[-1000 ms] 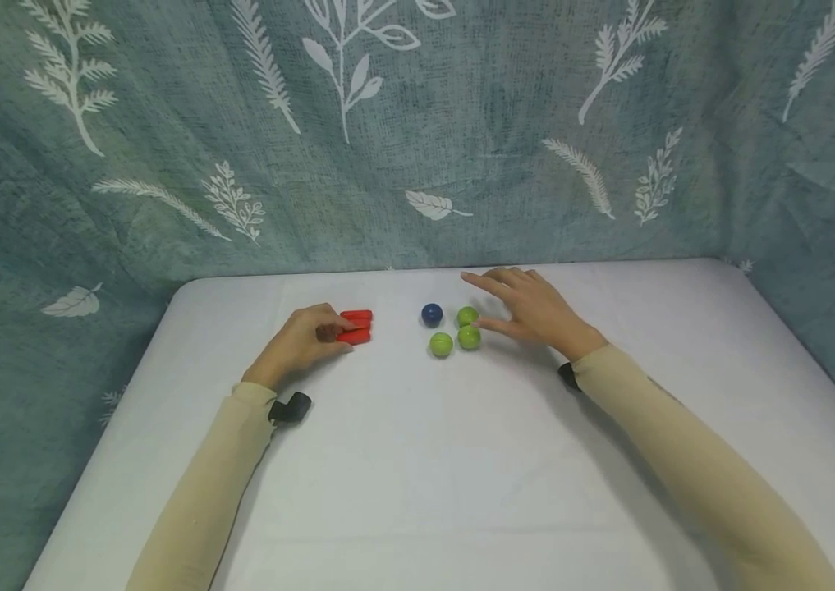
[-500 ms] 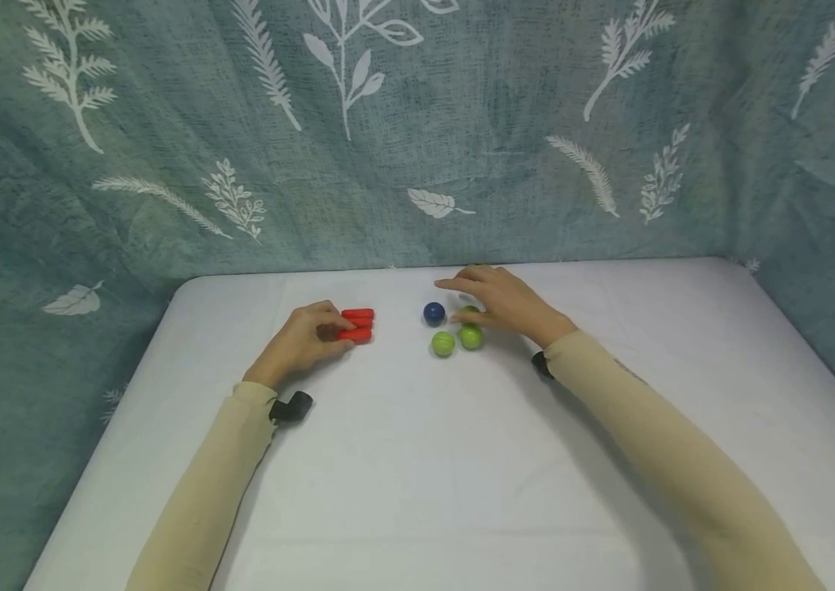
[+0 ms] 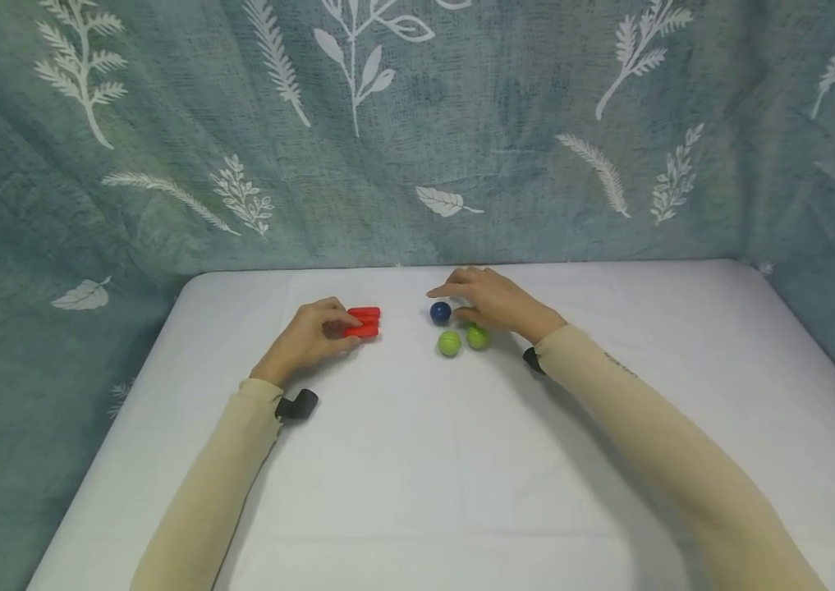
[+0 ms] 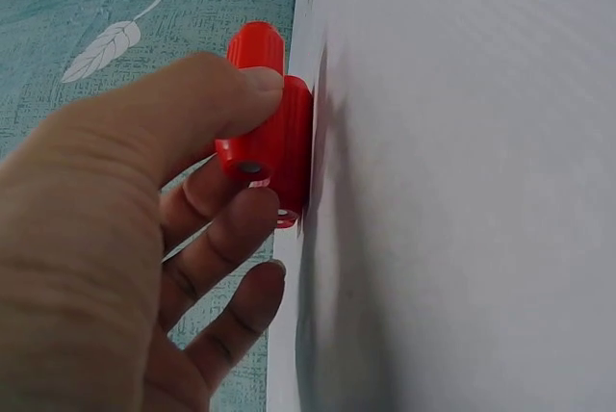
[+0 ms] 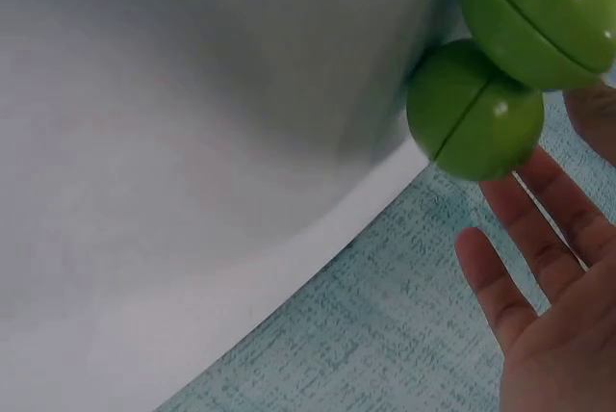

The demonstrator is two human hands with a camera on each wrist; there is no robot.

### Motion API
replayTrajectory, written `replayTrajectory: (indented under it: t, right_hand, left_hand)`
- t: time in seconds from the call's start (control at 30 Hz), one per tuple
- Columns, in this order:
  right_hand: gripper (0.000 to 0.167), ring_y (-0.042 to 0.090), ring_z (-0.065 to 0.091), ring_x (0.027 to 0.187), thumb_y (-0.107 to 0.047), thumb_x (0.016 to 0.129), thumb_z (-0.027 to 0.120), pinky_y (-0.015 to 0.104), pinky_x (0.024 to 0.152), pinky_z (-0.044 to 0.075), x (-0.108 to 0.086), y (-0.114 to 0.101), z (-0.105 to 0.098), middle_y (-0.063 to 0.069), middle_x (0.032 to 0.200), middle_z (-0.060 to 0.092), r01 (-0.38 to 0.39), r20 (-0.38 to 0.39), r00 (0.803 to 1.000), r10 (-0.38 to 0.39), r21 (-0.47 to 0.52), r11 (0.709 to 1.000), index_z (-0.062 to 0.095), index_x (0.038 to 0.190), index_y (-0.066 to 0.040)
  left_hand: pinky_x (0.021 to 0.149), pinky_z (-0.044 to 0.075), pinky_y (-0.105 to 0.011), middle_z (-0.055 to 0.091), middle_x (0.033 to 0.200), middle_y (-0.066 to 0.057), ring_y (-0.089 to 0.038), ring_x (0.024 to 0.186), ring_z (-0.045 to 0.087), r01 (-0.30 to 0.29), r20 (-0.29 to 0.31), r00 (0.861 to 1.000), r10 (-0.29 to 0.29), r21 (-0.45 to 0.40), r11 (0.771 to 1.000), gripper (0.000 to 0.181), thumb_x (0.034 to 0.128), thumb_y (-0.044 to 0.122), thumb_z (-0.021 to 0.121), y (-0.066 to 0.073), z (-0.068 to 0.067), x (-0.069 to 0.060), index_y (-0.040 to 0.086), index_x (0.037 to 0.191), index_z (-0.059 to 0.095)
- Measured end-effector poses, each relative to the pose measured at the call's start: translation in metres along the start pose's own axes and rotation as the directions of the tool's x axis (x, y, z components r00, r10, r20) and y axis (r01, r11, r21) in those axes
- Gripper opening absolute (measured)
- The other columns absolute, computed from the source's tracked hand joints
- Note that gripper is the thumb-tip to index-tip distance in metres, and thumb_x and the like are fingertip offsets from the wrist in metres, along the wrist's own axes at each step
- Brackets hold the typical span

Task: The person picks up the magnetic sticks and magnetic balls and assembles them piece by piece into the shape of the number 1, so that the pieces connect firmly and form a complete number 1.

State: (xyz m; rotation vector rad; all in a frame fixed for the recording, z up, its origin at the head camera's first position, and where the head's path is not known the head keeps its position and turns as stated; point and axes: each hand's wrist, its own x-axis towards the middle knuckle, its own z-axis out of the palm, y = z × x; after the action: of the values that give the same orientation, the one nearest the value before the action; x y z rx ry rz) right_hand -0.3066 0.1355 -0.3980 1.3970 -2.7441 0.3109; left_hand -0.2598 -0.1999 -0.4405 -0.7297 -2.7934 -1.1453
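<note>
My left hand (image 3: 309,332) pinches a short red cylinder (image 4: 258,46) between thumb and fingers; its other fingers are loosely bent. Further red cylinders (image 3: 364,312) lie right beside it on the table. Over the blue ball (image 3: 441,313) hovers my right hand (image 3: 498,302), index finger beyond the ball and thumb close to its near right side. Whether the thumb touches the ball I cannot tell. Two green balls (image 3: 450,343) show just in front of that hand; a third is mostly covered by it. In the right wrist view, green balls (image 5: 472,114) hide part of the fingers.
A white-covered table (image 3: 402,460) carries everything. Behind it hangs a green curtain (image 3: 506,180) with white leaf prints, close to the table's far edge. Each wrist wears a black camera mount (image 3: 299,405).
My right hand has moved left from above the green balls to the blue ball. The nearest red cylinder has shifted up against the others in my left hand's pinch. The head view has shifted slightly.
</note>
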Motion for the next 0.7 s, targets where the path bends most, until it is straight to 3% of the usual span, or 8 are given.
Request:
replayTrajectory:
  t: [0.37,0.7]
  right_hand:
    - [0.039,0.023,0.060,0.102,-0.008,0.091,0.069,0.041,0.086,0.049,0.0078,-0.0007,0.0088,0.006,0.111,0.065,-0.005,0.025,1.000,0.005,-0.011,1.000,0.065,0.129,-0.018]
    - [0.036,0.026,0.060,0.108,-0.017,0.089,0.073,0.046,0.096,0.047,0.0033,-0.0017,0.0094,0.004,0.112,0.067,-0.062,0.039,0.997,0.060,0.042,0.997,0.065,0.124,-0.015]
  left_hand:
    - [0.076,0.047,-0.031,0.063,0.092,-0.002,-0.018,0.083,0.054,-0.025,-0.021,0.999,0.025,-0.004,1.000,0.020,0.0803,0.015,0.081,-0.0003,-0.0006,0.0004,0.011,0.100,0.077]
    - [0.074,0.048,-0.030,0.063,0.090,-0.003,-0.018,0.081,0.054,-0.048,-0.032,0.998,0.048,-0.003,0.999,0.021,0.0794,0.014,0.082,0.0008,0.0008,-0.0012,0.009,0.099,0.077]
